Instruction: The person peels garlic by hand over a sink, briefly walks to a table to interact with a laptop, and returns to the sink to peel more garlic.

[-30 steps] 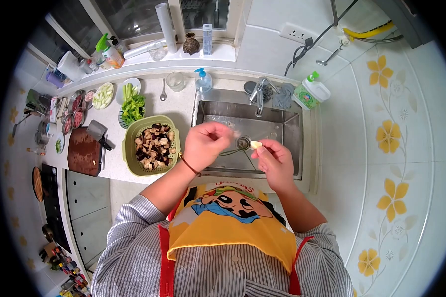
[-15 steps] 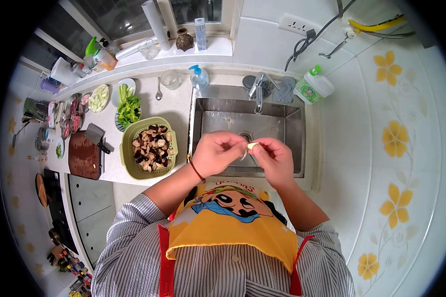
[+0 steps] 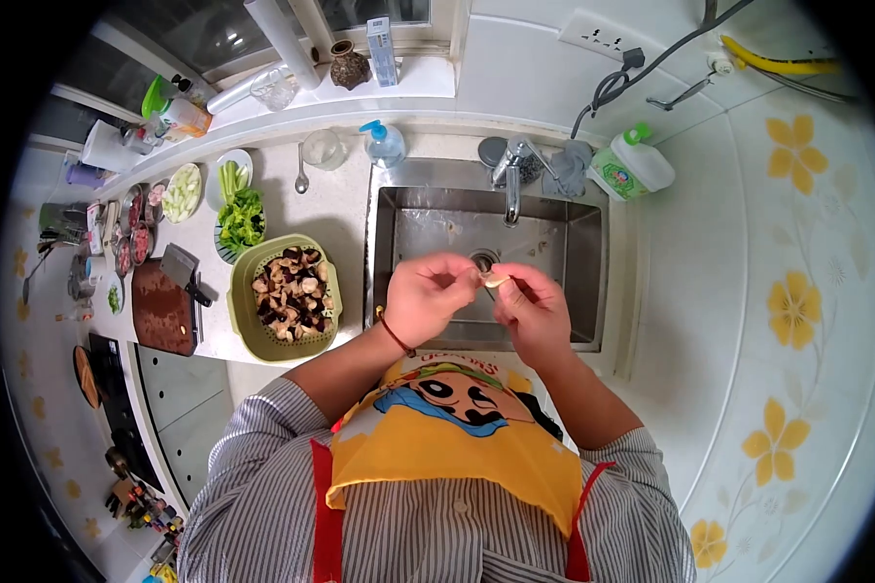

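Note:
Both hands meet over the steel sink (image 3: 581, 243), just in front of the drain (image 3: 482, 260). My right hand (image 3: 532, 311) pinches a small pale garlic clove (image 3: 497, 281) at its fingertips. My left hand (image 3: 425, 292), with a red cord at the wrist, has its fingertips closed on the same clove from the left side. The faucet (image 3: 511, 185) stands behind the hands.
A green colander of chopped mushrooms (image 3: 286, 294) sits left of the sink. Further left lie a dark cutting board (image 3: 161, 305) with a cleaver (image 3: 184, 270), plates of greens (image 3: 237, 216) and small bowls. A soap pump (image 3: 382, 145) and detergent bottle (image 3: 634, 167) stand behind the sink.
The hands were apart a second ago, and the left hand has come in to meet the right at the clove. The view has shifted slightly.

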Motion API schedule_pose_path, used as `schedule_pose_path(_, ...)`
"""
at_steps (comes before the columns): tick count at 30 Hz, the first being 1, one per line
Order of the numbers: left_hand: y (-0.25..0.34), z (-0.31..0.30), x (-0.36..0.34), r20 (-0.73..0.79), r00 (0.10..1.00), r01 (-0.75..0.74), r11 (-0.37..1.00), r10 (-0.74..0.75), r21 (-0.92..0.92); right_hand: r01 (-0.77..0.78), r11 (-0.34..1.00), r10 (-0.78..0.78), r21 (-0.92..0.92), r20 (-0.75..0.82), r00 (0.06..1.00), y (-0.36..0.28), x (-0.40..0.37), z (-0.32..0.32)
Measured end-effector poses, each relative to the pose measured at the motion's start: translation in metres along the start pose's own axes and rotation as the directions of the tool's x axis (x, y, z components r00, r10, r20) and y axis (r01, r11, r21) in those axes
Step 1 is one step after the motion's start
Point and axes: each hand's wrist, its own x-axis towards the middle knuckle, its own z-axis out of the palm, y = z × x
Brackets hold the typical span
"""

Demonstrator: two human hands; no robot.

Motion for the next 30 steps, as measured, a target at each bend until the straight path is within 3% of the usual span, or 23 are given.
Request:
schedule_pose_path(5, -0.003, -0.004, 0.013, -0.034, 0.998, 0.044, 0.995, -0.047, -0.086, 0.005, 1.0, -0.005, 0.015, 0.02, 1.0, 0.003, 0.011, -0.007)
schedule_pose_path(8, 0.002, 0.001, 0.014, -0.034, 0.999, 0.036, 0.996, -0.039, -0.078, -0.09, 0.996, 0.09, -0.028, -0.014, 0.996, 0.001, 0.017, -0.009)
schedule_pose_path(10, 0.0, 0.003, 0.013, -0.027, 0.998, 0.051, 0.995, -0.054, -0.086, -0.207, 0.963, 0.215, 0.171, -0.025, 0.976, 0.001, 0.02, -0.009)
schedule_pose_path(13, 0.001, 0.004, 0.012, -0.019, 0.998, 0.056, 0.995, -0.058, -0.077, -0.238, 0.963, 0.246, 0.125, -0.047, 0.968, -0.002, 0.019, -0.006)
schedule_pose_path(17, -0.001, 0.0, 0.012, -0.01, 1.0, 0.018, 0.996, -0.019, -0.091, -0.17, 0.968, 0.185, 0.183, -0.07, 0.98, -0.003, 0.016, -0.002)
schedule_pose_path(20, 0.004, 0.001, 0.007, 0.002, 1.0, 0.015, 0.998, -0.015, -0.064, -0.154, 0.955, 0.152, 0.253, 0.029, 0.988, 0.002, 0.013, -0.013)
schedule_pose_path(22, 0.009, 0.004, 0.001, 0.008, 1.0, 0.022, 0.996, -0.021, -0.084, -0.198, 0.977, 0.199, 0.084, -0.006, 0.98, -0.003, 0.008, -0.01)
schedule_pose_path(26, 0.012, 0.004, -0.009, 0.04, 0.999, 0.012, 0.992, -0.008, -0.125, -0.184, 0.983, 0.185, 0.018, -0.01, 0.983, -0.013, -0.005, -0.002)
schedule_pose_path(29, 0.015, 0.004, -0.017, 0.073, 0.997, -0.018, 0.988, 0.03, -0.156, -0.098, 0.995, 0.098, 0.006, 0.017, 0.995, -0.017, -0.017, 0.0)
schedule_pose_path(30, 0.017, 0.003, -0.021, 0.076, 0.996, -0.025, 0.988, 0.037, -0.155, 0.077, 0.98, -0.068, -0.182, 0.058, 0.996, -0.016, -0.02, -0.001)
